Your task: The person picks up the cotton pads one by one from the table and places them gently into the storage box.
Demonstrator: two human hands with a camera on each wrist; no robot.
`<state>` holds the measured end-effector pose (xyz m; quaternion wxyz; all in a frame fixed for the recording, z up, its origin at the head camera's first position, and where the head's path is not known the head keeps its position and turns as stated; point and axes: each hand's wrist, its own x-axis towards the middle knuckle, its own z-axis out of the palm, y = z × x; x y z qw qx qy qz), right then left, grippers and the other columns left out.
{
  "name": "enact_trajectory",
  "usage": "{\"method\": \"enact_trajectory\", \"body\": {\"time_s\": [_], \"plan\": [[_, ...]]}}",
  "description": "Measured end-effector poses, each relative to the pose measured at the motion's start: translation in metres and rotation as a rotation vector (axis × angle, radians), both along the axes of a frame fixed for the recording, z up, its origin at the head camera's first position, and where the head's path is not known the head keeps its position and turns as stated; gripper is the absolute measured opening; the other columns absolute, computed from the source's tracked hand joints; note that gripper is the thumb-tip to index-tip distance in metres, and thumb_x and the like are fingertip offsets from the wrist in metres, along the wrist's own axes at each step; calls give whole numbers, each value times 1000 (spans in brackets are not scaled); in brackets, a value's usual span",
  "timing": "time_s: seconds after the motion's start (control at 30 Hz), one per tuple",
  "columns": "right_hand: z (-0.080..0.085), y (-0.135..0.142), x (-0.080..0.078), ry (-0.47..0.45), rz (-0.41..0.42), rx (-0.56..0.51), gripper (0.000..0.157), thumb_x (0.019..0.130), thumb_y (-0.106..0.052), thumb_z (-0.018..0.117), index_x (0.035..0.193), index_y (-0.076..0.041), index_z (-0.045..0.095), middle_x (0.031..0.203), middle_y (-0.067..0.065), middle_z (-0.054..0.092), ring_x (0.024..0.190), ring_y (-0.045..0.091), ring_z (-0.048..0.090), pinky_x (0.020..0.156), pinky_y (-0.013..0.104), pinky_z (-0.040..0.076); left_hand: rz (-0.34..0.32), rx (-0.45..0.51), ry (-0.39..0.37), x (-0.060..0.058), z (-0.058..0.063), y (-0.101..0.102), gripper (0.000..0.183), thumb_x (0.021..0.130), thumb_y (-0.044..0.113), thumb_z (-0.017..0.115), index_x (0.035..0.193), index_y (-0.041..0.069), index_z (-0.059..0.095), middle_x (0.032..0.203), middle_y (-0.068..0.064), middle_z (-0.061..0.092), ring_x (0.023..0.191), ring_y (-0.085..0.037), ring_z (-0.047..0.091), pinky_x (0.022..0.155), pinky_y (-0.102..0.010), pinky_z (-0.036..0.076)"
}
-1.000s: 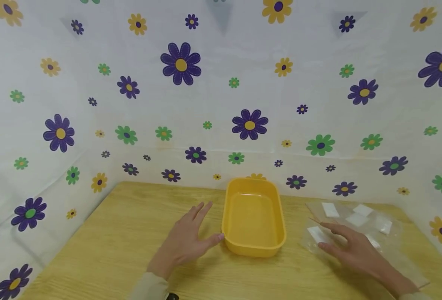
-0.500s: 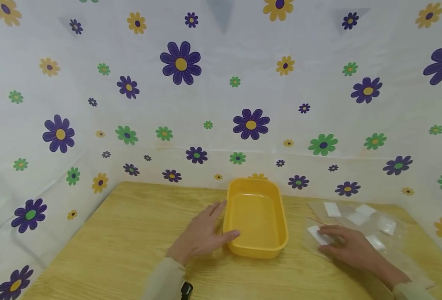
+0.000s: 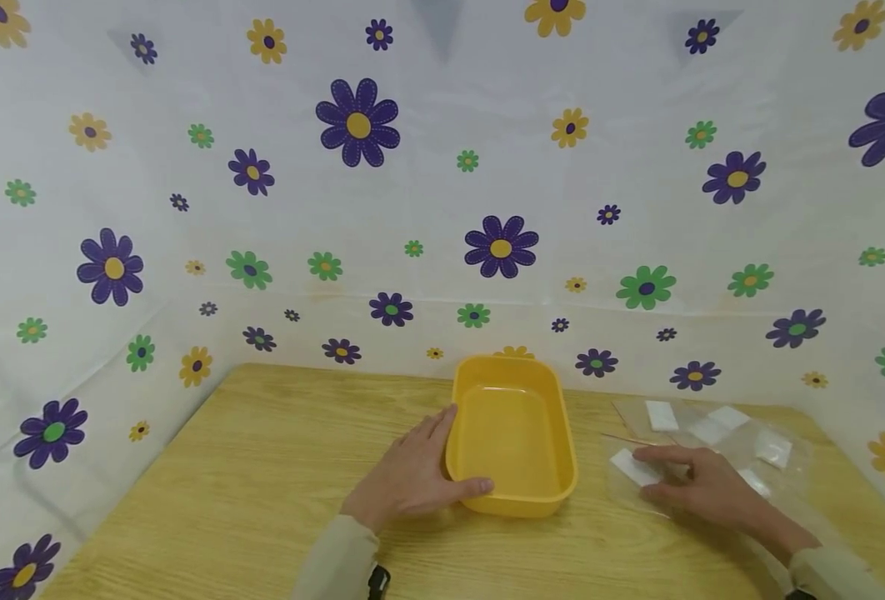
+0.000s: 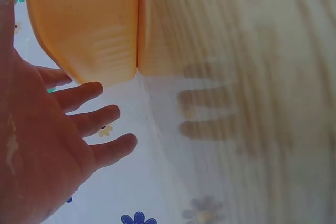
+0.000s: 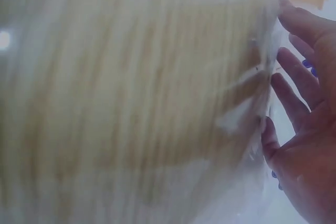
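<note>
A yellow plastic basin [image 3: 513,500], rectangular with rounded corners, stands on the wooden table. My left hand [image 3: 412,475] is at its left side, fingers along the wall and thumb over the near left corner of the rim. In the left wrist view those fingers [image 4: 86,121] are spread and nearly straight. To the right lie clear plastic bags [image 3: 637,500] with white labels. My right hand [image 3: 720,492] rests over the nearest bag, thumb and forefinger beside its white label [image 3: 632,467]. The right wrist view has the loosely bent fingertips [image 5: 283,56] at the bag's edge.
Behind the wooden table [image 3: 277,442] hangs a white flower-print curtain [image 3: 427,200], which also runs along both sides. More white labels [image 3: 662,415] show on overlapping bags at the back right.
My left hand has moved right, onto the basin's left wall and near corner. The right hand has come down closer to the nearest bag. The basin has stayed in place.
</note>
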<state>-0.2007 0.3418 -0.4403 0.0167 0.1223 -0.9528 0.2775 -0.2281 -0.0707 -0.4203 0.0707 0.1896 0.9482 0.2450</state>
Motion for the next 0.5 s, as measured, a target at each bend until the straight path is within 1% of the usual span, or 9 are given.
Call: {"method": "enact_trajectory", "body": {"time_s": [0.07,0.1,0.17,0.27,0.4,0.5], "plan": [[-4,0,-1,6,5,-4,47,82,-39,85,124,-20,74,139,12,67,129,47,56,100,67,47,-2,28,-6,-1,-2,1,115,80,84,60,166,25,12,167,-6,34,148,-34,42,117,-62,38],[-6,0,-1,12,3,3,47,82,-41,85,123,-22,75,139,9,67,130,45,56,102,66,46,-8,47,-6,-2,-2,1,115,79,83,62,166,27,11,164,-6,39,144,-32,47,115,-60,40],[-8,-1,-2,29,1,16,46,82,-43,84,122,-23,76,138,5,68,130,43,57,103,64,46,-16,71,-17,-3,-4,3,117,78,82,63,166,28,9,161,-6,43,139,-30,51,113,-59,43],[-10,-2,-4,63,11,32,43,81,-42,85,119,-23,77,136,3,70,128,41,58,102,61,47,-19,87,-44,-5,-5,4,121,77,83,64,166,28,4,158,-5,46,133,-27,55,111,-58,45],[-11,-3,-6,99,6,50,33,82,-39,85,111,-25,80,129,1,73,124,38,61,100,58,49,-4,49,-75,-6,-6,5,127,75,85,63,166,27,-3,159,-7,47,125,-27,61,108,-55,48],[-11,-3,-7,97,-5,46,26,83,-38,84,107,-27,80,127,-1,74,122,37,62,100,58,49,-5,33,-83,-6,-7,5,129,75,85,63,166,25,-6,157,-10,49,118,-27,64,106,-53,50]]}}
